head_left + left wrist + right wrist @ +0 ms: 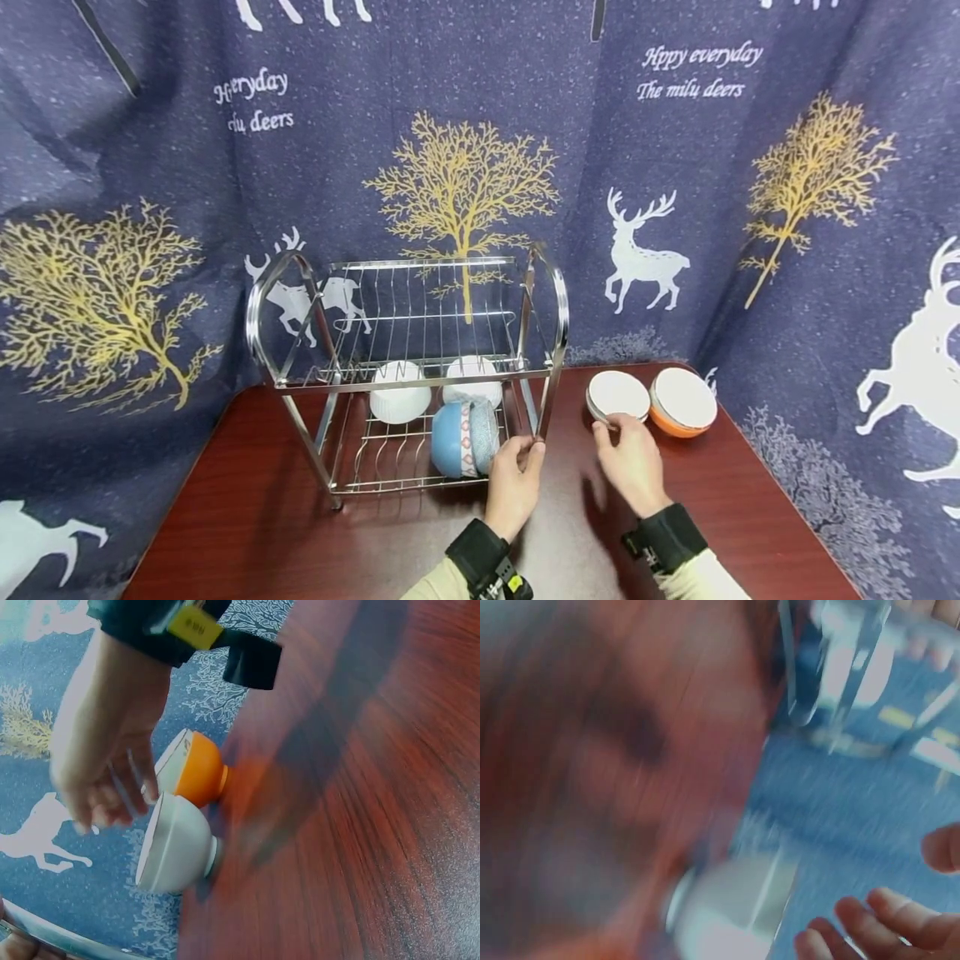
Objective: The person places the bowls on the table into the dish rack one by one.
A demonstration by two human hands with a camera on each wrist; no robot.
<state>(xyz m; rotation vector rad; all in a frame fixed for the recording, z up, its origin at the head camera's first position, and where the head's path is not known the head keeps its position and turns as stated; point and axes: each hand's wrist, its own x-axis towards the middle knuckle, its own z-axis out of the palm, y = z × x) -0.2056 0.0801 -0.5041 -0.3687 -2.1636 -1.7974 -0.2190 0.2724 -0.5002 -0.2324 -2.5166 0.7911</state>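
My left hand point(513, 487) is at the lower right front corner of a metal dish rack point(450, 385), thumb and fingers pinching its frame. Just left of it, on the lower tier, a blue bowl point(447, 440) with a patterned band and a grey speckled bowl point(485, 437) stand on edge. Behind them are two white bowls point(399, 392). My right hand point(633, 467) hovers by the near rim of a white bowl point(618, 392) on the table. In the right wrist view its fingers point(889, 919) are loosely spread, apart from that bowl point(739, 907).
An orange bowl point(681, 408) with a white inside stands right of the white bowl. The rack's upper tier point(423, 292) overhangs the lower one. A dark blue curtain point(675, 167) with deer and trees hangs behind the reddish-brown table point(585, 533).
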